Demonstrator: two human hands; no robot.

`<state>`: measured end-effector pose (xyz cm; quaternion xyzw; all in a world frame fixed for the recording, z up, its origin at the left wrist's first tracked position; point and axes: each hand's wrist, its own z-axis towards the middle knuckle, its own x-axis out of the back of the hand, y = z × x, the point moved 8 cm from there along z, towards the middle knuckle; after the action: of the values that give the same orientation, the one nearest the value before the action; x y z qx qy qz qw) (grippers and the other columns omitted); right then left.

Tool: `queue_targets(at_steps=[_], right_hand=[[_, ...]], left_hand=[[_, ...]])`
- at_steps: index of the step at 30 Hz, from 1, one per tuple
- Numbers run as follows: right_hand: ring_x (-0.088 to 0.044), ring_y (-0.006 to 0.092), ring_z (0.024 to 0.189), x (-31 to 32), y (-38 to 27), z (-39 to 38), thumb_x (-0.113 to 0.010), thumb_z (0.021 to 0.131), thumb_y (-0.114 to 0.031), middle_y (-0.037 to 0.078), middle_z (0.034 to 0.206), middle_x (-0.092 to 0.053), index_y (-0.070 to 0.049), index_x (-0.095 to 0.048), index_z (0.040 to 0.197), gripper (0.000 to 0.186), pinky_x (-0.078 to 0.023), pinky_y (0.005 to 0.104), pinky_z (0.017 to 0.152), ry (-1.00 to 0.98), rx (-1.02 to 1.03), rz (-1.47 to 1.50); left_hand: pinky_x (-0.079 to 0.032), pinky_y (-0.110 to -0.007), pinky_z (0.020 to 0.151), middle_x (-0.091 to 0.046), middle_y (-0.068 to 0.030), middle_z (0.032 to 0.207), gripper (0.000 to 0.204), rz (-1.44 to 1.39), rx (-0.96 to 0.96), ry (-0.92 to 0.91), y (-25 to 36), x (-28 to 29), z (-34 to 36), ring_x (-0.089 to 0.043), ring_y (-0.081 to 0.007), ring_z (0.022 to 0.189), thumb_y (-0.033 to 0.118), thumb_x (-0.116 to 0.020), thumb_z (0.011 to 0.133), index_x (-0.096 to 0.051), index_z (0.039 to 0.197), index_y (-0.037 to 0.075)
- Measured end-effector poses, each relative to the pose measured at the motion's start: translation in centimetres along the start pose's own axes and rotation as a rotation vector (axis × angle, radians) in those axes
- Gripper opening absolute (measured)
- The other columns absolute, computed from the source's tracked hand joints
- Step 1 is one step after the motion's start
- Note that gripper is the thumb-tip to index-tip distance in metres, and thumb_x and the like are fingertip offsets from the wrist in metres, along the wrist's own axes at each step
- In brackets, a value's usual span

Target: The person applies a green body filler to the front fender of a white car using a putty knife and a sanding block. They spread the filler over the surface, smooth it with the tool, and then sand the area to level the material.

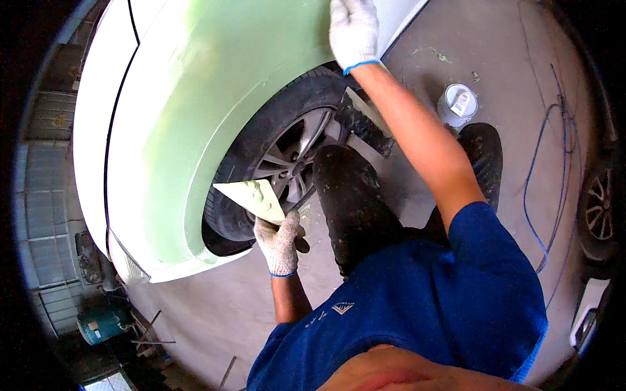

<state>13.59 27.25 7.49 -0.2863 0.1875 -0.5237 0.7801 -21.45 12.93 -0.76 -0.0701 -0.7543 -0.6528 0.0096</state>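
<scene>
My left hand [279, 244], in a white knit glove with dark fingertips, grips a flat triangular putty board [246, 195] by its lower corner. A lump of pale green putty [257, 193] sits on the board, in front of the car wheel [297, 166]. Up at the top edge, my gloved right hand [354, 32] is against the car's fender [261, 45]. Its fingertips run out of the picture, so whatever they hold, if anything, is hidden. The white fender carries a broad, smooth pale green coat around the wheel arch.
On the grey floor to the right stands a metal can [458, 103] with a white item on its lid. A blue hose [542, 189] trails beyond it, near another wheel [596, 212]. My bent knee [349, 189] is close to the tyre. A green tank [103, 324] lies at lower left.
</scene>
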Motion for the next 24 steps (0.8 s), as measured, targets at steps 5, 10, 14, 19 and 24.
queue_targets(at_steps=[5,10,14,19,24], right_hand=[[-0.057,0.0337,0.099,0.1,-8.9,-4.7,-0.06,0.084,-0.008,0.011,0.112,-0.062,-0.015,-0.067,0.12,0.037,-0.046,0.0436,0.087,-0.143,0.229,0.034],[-0.053,0.0261,0.1,1.0,-16.7,-11.2,-0.065,0.078,-0.011,0.002,0.11,-0.059,-0.021,-0.068,0.121,0.044,-0.042,0.044,0.088,-0.347,0.367,0.088],[-0.057,0.0268,0.106,4.0,-18.0,-11.0,-0.062,0.083,-0.003,0.007,0.112,-0.061,-0.013,-0.066,0.122,0.041,-0.048,0.0409,0.091,-0.571,0.289,0.306],[-0.063,0.0276,0.105,5.7,-16.3,-10.0,-0.054,0.096,-0.006,0.015,0.114,-0.065,-0.001,-0.065,0.119,0.026,-0.05,0.0355,0.094,-0.999,-0.156,1.015],[-0.063,0.0308,0.105,3.9,-9.3,-7.7,-0.052,0.095,-0.012,0.017,0.111,-0.067,-0.004,-0.068,0.112,0.024,-0.049,0.0399,0.095,-0.766,0.18,0.323]], left_hand=[[-0.04,-0.026,0.039,-0.052,-0.0039,0.061,0.029,-0.042,0.004,0.037,0.5,-0.3,0.0,-0.047,-0.0125,0.044,0.018,-0.07,0.085,-0.049,0.097,0.002],[-0.04,-0.026,0.04,-0.052,-0.0044,0.062,0.029,-0.064,-0.082,0.001,1.6,-0.3,-0.2,-0.047,-0.0124,0.044,0.017,-0.07,0.085,-0.048,0.095,0.003],[-0.042,-0.027,0.04,-0.054,-0.0055,0.065,0.027,-0.075,-0.105,0.016,2.6,0.7,-0.7,-0.049,-0.0124,0.045,0.012,-0.069,0.083,-0.05,0.097,0.001],[-0.04,-0.025,0.036,-0.059,-0.0048,0.062,0.03,0.152,-0.035,0.093,2.9,1.0,0.4,-0.051,-0.0102,0.041,0.007,-0.071,0.078,-0.059,0.102,-0.005],[-0.038,-0.025,0.032,-0.053,-0.0059,0.056,0.024,-0.007,-0.136,0.076,4.2,0.2,0.4,-0.046,-0.0125,0.038,0.017,-0.065,0.088,-0.05,0.097,0.001]])
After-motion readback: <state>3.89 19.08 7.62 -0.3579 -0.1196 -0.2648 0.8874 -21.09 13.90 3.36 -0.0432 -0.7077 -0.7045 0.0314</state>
